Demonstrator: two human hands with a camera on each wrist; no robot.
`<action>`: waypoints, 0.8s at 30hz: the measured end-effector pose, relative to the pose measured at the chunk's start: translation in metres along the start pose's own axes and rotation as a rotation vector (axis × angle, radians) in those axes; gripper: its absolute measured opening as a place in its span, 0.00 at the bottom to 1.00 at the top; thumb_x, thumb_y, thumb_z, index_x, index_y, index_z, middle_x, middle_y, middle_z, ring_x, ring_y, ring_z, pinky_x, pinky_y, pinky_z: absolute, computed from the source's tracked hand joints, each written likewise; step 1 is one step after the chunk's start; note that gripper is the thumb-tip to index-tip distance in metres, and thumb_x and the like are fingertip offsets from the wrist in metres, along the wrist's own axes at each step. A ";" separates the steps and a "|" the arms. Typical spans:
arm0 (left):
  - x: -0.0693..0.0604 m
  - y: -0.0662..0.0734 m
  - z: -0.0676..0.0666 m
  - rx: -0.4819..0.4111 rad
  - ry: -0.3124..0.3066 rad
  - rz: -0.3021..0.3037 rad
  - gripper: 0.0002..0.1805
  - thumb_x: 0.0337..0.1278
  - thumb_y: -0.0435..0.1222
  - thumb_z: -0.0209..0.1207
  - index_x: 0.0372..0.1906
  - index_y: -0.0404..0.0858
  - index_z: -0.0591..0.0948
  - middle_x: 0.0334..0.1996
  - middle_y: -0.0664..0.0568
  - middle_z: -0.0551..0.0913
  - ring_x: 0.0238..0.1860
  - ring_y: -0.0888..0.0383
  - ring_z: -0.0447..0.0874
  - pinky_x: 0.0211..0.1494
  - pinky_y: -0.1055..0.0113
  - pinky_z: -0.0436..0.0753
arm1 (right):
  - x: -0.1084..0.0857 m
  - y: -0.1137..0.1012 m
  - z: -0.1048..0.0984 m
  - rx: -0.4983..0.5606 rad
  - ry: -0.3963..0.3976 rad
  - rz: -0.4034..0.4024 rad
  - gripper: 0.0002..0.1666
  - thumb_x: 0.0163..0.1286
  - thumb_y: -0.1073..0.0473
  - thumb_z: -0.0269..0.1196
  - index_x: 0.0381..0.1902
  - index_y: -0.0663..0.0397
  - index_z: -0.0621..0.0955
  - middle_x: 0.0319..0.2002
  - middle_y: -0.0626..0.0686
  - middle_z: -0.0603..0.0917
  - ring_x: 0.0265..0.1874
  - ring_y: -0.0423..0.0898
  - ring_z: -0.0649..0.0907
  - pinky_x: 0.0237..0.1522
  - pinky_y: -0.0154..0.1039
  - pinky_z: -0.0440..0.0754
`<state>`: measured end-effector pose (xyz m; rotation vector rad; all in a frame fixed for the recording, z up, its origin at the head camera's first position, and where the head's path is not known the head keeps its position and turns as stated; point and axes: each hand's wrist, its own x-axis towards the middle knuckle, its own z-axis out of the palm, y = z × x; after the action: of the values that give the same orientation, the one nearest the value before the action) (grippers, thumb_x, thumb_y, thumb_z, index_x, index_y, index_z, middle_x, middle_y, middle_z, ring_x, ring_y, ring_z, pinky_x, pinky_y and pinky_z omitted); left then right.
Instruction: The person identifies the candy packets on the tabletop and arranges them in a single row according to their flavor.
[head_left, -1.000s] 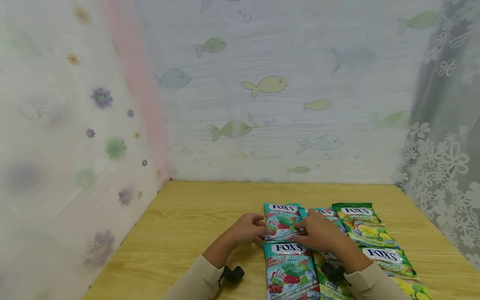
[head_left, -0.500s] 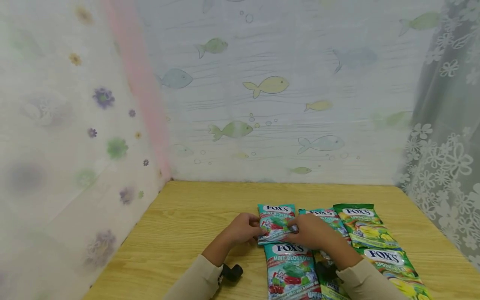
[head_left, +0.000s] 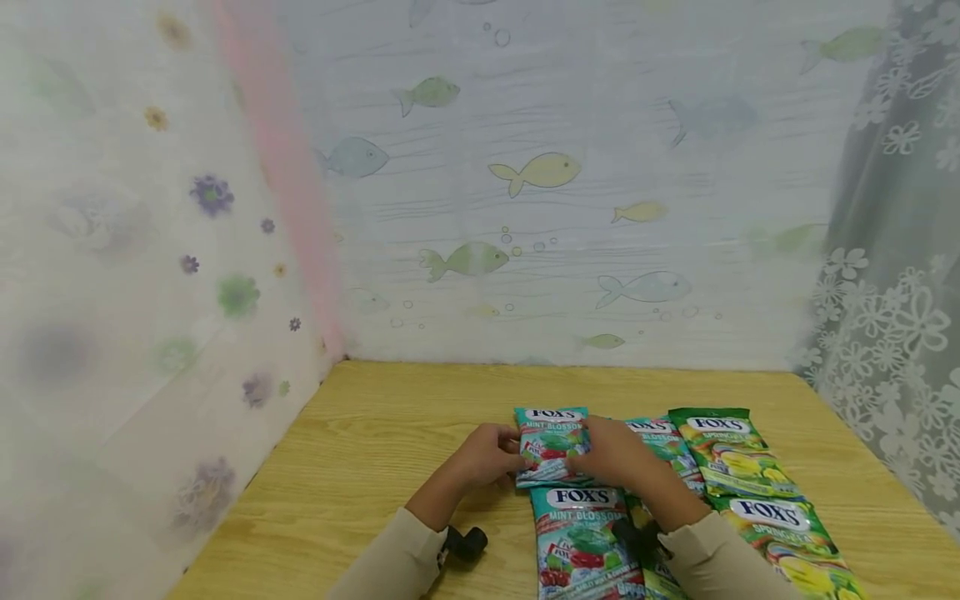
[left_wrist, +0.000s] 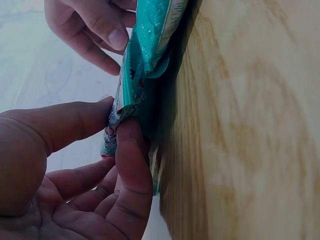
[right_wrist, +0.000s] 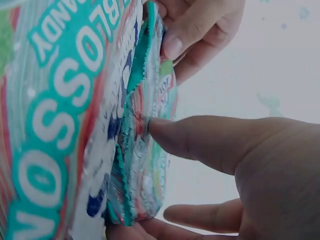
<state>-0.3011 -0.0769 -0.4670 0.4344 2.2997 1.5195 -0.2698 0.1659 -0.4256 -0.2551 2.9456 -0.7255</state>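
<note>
A teal FOX'S Mint Blossom candy bag (head_left: pixel 552 442) lies behind a like candy bag (head_left: pixel 581 542), their edges meeting. At its left edge my left hand (head_left: pixel 487 456) pinches it, thumb above and a finger beneath, as the left wrist view shows on the bag's side (left_wrist: pixel 122 107). My right hand (head_left: pixel 617 454) grips the right side; in the right wrist view its thumb (right_wrist: pixel 187 140) presses the upper face (right_wrist: pixel 150 165) and fingers reach round the lower edge, partly hidden.
Right of my right hand lie another Mint Blossom bag (head_left: pixel 666 450) and green-yellow FOX'S Spring Tea bags (head_left: pixel 727 454), one nearer me (head_left: pixel 780 542). One more yellow-green bag (head_left: pixel 663 579) is partly under my right forearm. The wooden table (head_left: pixel 405 417) meets a fish-patterned wall.
Both hands have shifted the far Mint Blossom bag slightly left, widening its distance from the Mint Blossom bag on the right. My right hand has then moved a little further left over its edge.
</note>
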 end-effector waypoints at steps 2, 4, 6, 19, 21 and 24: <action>0.000 0.001 0.000 0.011 0.006 -0.001 0.33 0.65 0.37 0.69 0.71 0.31 0.73 0.51 0.43 0.85 0.39 0.52 0.88 0.36 0.57 0.90 | 0.000 0.000 0.001 0.003 0.013 0.001 0.45 0.61 0.47 0.76 0.68 0.67 0.75 0.58 0.64 0.84 0.54 0.60 0.84 0.55 0.62 0.84; 0.000 0.002 -0.001 0.020 0.016 -0.004 0.33 0.64 0.37 0.70 0.71 0.31 0.74 0.51 0.43 0.85 0.39 0.53 0.88 0.36 0.58 0.90 | 0.001 0.000 0.002 0.014 0.026 0.002 0.44 0.60 0.48 0.77 0.67 0.67 0.76 0.57 0.63 0.85 0.51 0.58 0.85 0.54 0.60 0.85; 0.000 0.003 -0.002 0.028 0.031 -0.005 0.33 0.64 0.37 0.70 0.70 0.31 0.74 0.50 0.44 0.84 0.38 0.54 0.87 0.35 0.58 0.89 | 0.002 -0.001 0.003 0.025 0.039 0.003 0.43 0.59 0.49 0.78 0.66 0.66 0.77 0.56 0.61 0.85 0.49 0.55 0.85 0.53 0.59 0.85; 0.000 0.005 -0.021 0.057 0.070 0.030 0.35 0.60 0.39 0.73 0.71 0.36 0.76 0.51 0.45 0.85 0.47 0.52 0.86 0.48 0.56 0.88 | 0.007 -0.009 0.002 0.124 0.071 -0.034 0.40 0.62 0.57 0.76 0.70 0.62 0.75 0.50 0.59 0.87 0.44 0.50 0.86 0.42 0.50 0.87; 0.000 0.005 -0.025 0.052 0.063 0.037 0.35 0.60 0.39 0.73 0.71 0.37 0.76 0.51 0.44 0.84 0.46 0.52 0.87 0.48 0.55 0.89 | 0.009 -0.012 0.002 0.127 0.080 -0.041 0.40 0.62 0.57 0.76 0.69 0.62 0.76 0.49 0.59 0.88 0.43 0.50 0.86 0.43 0.51 0.88; -0.002 0.006 -0.031 0.053 0.065 0.040 0.35 0.59 0.38 0.73 0.71 0.36 0.77 0.51 0.44 0.84 0.43 0.53 0.87 0.45 0.55 0.90 | 0.010 -0.015 0.004 0.141 0.081 -0.046 0.40 0.61 0.58 0.76 0.69 0.62 0.76 0.48 0.59 0.88 0.42 0.49 0.86 0.42 0.50 0.88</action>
<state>-0.3129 -0.1002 -0.4500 0.4536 2.3993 1.5156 -0.2769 0.1490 -0.4227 -0.2887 2.9543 -0.9671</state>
